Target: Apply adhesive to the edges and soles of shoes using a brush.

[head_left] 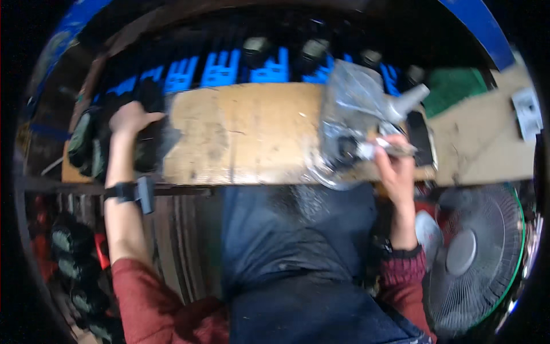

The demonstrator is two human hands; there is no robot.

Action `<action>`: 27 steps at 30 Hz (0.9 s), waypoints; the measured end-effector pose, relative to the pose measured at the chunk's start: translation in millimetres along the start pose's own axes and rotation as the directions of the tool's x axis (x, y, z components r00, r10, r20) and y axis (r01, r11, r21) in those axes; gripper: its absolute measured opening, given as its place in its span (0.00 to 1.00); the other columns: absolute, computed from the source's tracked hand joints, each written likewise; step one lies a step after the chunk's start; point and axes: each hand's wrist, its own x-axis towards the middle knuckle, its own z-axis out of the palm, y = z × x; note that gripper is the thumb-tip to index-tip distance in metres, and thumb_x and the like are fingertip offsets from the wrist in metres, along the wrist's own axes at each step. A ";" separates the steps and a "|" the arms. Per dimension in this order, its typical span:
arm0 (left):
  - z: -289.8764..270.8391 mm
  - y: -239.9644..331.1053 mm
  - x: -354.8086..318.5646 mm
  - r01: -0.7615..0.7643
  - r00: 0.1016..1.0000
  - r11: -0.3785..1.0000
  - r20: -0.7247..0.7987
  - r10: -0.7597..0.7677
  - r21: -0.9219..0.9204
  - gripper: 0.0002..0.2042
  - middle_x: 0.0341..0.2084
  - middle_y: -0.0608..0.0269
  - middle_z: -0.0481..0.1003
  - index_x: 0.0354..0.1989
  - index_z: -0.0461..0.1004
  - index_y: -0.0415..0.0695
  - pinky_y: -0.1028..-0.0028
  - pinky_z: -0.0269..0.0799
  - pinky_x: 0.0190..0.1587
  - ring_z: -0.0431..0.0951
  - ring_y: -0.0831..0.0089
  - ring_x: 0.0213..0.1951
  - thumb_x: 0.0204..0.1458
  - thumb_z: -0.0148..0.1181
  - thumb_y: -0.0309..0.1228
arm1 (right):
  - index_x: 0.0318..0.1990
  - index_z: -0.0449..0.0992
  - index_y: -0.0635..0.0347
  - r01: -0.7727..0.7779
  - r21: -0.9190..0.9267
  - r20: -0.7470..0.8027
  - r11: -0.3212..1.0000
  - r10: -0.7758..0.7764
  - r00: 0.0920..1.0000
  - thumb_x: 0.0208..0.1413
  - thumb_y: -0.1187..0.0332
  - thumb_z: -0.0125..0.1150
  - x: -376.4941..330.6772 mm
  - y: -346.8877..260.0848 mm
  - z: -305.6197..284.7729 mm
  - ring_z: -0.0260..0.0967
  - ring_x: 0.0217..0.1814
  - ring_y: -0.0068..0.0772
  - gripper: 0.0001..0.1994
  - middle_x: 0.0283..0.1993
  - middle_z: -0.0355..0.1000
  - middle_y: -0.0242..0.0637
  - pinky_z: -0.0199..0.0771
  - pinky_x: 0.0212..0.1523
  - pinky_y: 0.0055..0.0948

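At the left end of the bench, my left hand point(133, 119) curls over a dark shoe point(150, 150), its thumb stretched to the right across it. Part of its fingers is hidden behind the hand. Other dark shoes point(85, 144) with greenish parts lie beside it. My right hand point(395, 166) is closed round a small brush point(401, 150), blurred, with a pale end pointing left. Next to that end stands a clear plastic-covered container point(349, 97), dark inside low down. A pale nozzle-shaped piece point(409, 102) sticks out to its right.
Between my hands runs a worn wooden board point(258, 135). Behind it are blue slats point(220, 67) with several dark shoes. A dark flat object point(421, 137) lies right of my hand, near green cloth point(455, 89). A fan point(475, 255) stands low right; more shoes point(77, 269) sit low left.
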 end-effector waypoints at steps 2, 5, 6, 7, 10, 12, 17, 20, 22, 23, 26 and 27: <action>8.1 -11.9 -14.7 -0.064 0.993 0.997 -0.103 0.060 -0.037 0.39 0.35 0.44 0.78 0.41 0.75 0.35 0.61 0.74 0.43 0.79 0.52 0.41 0.30 0.67 0.61 | 0.39 0.72 0.61 0.156 -0.189 0.057 0.970 -0.148 0.987 0.53 0.73 0.58 1.1 -5.3 0.9 0.71 0.37 0.36 0.06 0.35 0.73 0.39 0.69 0.40 0.28; 17.4 -11.2 -55.8 -0.221 0.959 0.975 -0.178 0.220 0.013 0.37 0.33 0.42 0.77 0.40 0.72 0.33 0.60 0.74 0.41 0.79 0.51 0.39 0.28 0.72 0.54 | 0.40 0.72 0.59 0.183 -0.209 0.129 0.961 -0.158 0.979 0.52 0.71 0.60 2.8 -17.3 6.7 0.72 0.38 0.41 0.08 0.35 0.74 0.42 0.71 0.39 0.33; 19.1 -9.2 -70.5 -0.277 0.947 0.960 -0.161 0.279 0.030 0.37 0.34 0.41 0.76 0.40 0.69 0.32 0.61 0.74 0.41 0.78 0.51 0.39 0.26 0.75 0.50 | 0.40 0.72 0.58 0.209 -0.238 0.172 0.949 -0.171 0.970 0.52 0.70 0.60 3.4 -20.4 8.2 0.72 0.40 0.43 0.09 0.36 0.74 0.41 0.71 0.41 0.35; 17.5 -7.2 -79.3 -0.295 0.952 0.956 -0.079 0.295 0.011 0.41 0.36 0.40 0.75 0.45 0.67 0.31 0.61 0.74 0.42 0.78 0.50 0.41 0.25 0.76 0.48 | 0.40 0.72 0.58 0.236 -0.249 0.178 0.939 -0.195 0.964 0.52 0.70 0.60 3.9 -22.8 9.8 0.72 0.40 0.44 0.09 0.36 0.74 0.40 0.71 0.41 0.35; 10.6 -2.1 -86.5 -0.407 0.910 0.913 -0.071 0.408 0.029 0.50 0.37 0.40 0.75 0.53 0.61 0.29 0.61 0.73 0.45 0.77 0.49 0.43 0.21 0.78 0.47 | 0.40 0.71 0.63 0.252 -0.271 0.233 0.929 -0.190 0.954 0.54 0.75 0.57 4.6 -25.4 10.6 0.72 0.44 0.34 0.07 0.42 0.74 0.39 0.69 0.47 0.29; 5.9 -0.1 -78.5 -0.378 0.926 0.924 -0.026 0.377 -0.064 0.54 0.39 0.40 0.76 0.57 0.58 0.31 0.62 0.72 0.47 0.77 0.50 0.44 0.19 0.78 0.47 | 0.40 0.71 0.63 0.237 -0.196 0.216 0.952 -0.194 0.957 0.54 0.74 0.57 4.0 -25.0 8.6 0.72 0.44 0.33 0.07 0.42 0.74 0.39 0.69 0.47 0.29; -2.9 -0.3 -93.3 -0.296 0.955 0.942 -0.061 0.290 -0.161 0.55 0.38 0.40 0.76 0.64 0.55 0.48 0.60 0.71 0.48 0.76 0.48 0.45 0.19 0.79 0.41 | 0.41 0.72 0.60 0.228 -0.158 0.175 0.961 -0.200 0.964 0.53 0.71 0.60 6.5 -29.3 5.0 0.73 0.44 0.41 0.09 0.41 0.75 0.38 0.71 0.45 0.32; -22.9 5.1 -123.7 -0.312 0.933 0.845 -0.306 0.188 -0.435 0.53 0.40 0.43 0.76 0.65 0.54 0.52 0.61 0.70 0.49 0.76 0.50 0.46 0.23 0.78 0.41 | 0.42 0.72 0.59 0.292 -0.249 0.190 0.924 -0.249 0.950 0.53 0.71 0.62 4.8 -31.7 7.2 0.73 0.43 0.41 0.10 0.41 0.75 0.39 0.72 0.44 0.31; -29.6 17.8 -150.2 -0.418 0.872 0.658 -0.480 0.097 -0.626 0.53 0.44 0.43 0.75 0.65 0.53 0.53 0.62 0.70 0.51 0.75 0.49 0.48 0.25 0.78 0.39 | 0.43 0.73 0.59 0.256 -0.261 0.154 0.931 -0.222 0.963 0.53 0.70 0.62 0.4 -31.0 9.5 0.74 0.42 0.40 0.11 0.41 0.75 0.40 0.71 0.44 0.30; -29.5 24.9 -163.5 -0.575 0.769 0.517 -0.635 0.074 -0.635 0.53 0.46 0.42 0.73 0.65 0.53 0.52 0.62 0.69 0.52 0.75 0.49 0.49 0.25 0.78 0.38 | 0.40 0.73 0.61 0.242 -0.262 0.090 0.934 -0.226 0.970 0.54 0.70 0.62 -3.8 -29.8 10.3 0.75 0.39 0.38 0.09 0.37 0.75 0.42 0.72 0.39 0.29; 3.3 70.6 -196.6 -0.753 0.579 0.415 -0.814 0.046 -0.511 0.43 0.55 0.41 0.66 0.61 0.55 0.40 0.61 0.68 0.54 0.70 0.52 0.55 0.34 0.73 0.31 | 0.37 0.72 0.63 0.015 -0.297 -0.074 0.955 -0.039 0.996 0.55 0.70 0.61 -19.1 -25.6 12.7 0.73 0.30 0.31 0.07 0.29 0.74 0.41 0.70 0.31 0.28; 17.5 81.6 -200.9 -0.832 0.452 0.396 -0.889 0.076 -0.389 0.38 0.54 0.42 0.66 0.58 0.56 0.40 0.60 0.69 0.53 0.70 0.51 0.54 0.36 0.70 0.28 | 0.36 0.72 0.64 0.028 -0.235 -0.177 0.972 -0.071 0.982 0.56 0.70 0.60 -24.6 -24.1 15.4 0.72 0.27 0.28 0.07 0.27 0.73 0.39 0.69 0.28 0.27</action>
